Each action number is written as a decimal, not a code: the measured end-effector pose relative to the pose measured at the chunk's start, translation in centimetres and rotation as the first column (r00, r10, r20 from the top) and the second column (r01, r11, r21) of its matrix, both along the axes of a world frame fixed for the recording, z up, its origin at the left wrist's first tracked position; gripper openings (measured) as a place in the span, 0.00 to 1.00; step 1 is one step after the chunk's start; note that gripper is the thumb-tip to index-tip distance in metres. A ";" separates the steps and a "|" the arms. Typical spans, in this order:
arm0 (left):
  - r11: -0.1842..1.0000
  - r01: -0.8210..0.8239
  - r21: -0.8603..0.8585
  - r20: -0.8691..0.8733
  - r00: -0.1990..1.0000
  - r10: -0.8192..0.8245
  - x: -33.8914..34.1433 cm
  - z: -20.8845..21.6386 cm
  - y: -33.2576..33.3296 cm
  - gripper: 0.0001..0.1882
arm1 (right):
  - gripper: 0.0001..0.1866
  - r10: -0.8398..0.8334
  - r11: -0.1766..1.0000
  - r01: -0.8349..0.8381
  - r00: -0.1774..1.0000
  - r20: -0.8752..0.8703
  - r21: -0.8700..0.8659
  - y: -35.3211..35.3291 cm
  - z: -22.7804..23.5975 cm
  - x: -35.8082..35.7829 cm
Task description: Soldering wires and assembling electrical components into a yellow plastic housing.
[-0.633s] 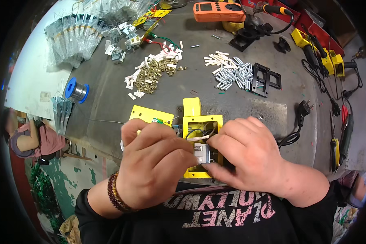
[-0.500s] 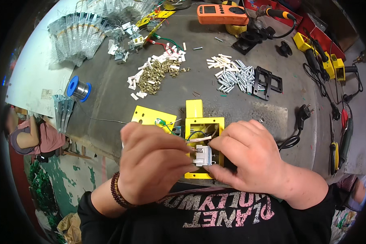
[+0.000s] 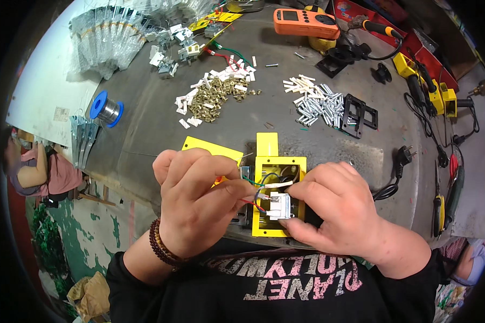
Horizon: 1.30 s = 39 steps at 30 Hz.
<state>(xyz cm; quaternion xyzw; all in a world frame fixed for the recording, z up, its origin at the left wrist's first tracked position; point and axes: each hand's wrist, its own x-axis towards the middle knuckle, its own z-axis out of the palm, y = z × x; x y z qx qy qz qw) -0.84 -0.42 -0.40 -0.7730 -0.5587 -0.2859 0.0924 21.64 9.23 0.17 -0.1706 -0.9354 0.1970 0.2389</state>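
Note:
Over the bench, a yellow metal box [image 3: 302, 167] stands in front of me with its frame facing up. A small white electrical component [image 3: 279, 206] with metal terminals sits over its opening. My right hand [image 3: 337, 207] is closed on that component, thumb below and fingers above. My left hand [image 3: 199, 202] pinches a thin wire [image 3: 263, 196] at the component's left side; the wire's end is partly hidden by the fingertips. A red wire [image 3: 255, 205] and a green wire [image 3: 251, 181] run towards the box. A white sleeve [image 3: 279, 184] lies across the opening.
A yellow plate [image 3: 213, 149] lies beyond my left hand. Farther back are brass fittings [image 3: 206, 103], screws [image 3: 322, 106], a black bracket [image 3: 359, 116] and an orange multimeter [image 3: 306, 22]. A solder spool [image 3: 106, 109] stands left; a black plug [image 3: 405, 154] lies right.
My left fingertips have lowered and drawn slightly back from the component, exposing the red wire and terminals. My right hand keeps its hold. The whole view has shifted a little.

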 end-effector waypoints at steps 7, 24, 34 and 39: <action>0.976 0.044 0.213 -0.125 0.992 -0.018 0.7 -0.9 -0.1 0.10 | 0.18 0.019 0.999 -0.019 1.000 0.005 -0.042 0.1 0.4 0.2; 0.991 0.131 -0.028 -0.035 0.991 -0.132 0.1 0.0 0.4 0.08 | 0.22 0.033 0.999 -0.034 0.998 -0.044 -0.030 0.0 -0.3 0.1; 0.959 0.208 -0.191 0.319 0.938 -0.139 -0.4 0.0 0.9 0.12 | 0.21 0.030 0.999 -0.031 0.999 -0.041 -0.027 0.0 -0.3 0.1; 0.994 0.026 -0.109 0.028 0.999 -0.024 0.2 0.7 0.9 0.13 | 0.21 0.024 0.999 -0.025 0.999 -0.039 -0.025 0.1 -0.4 0.1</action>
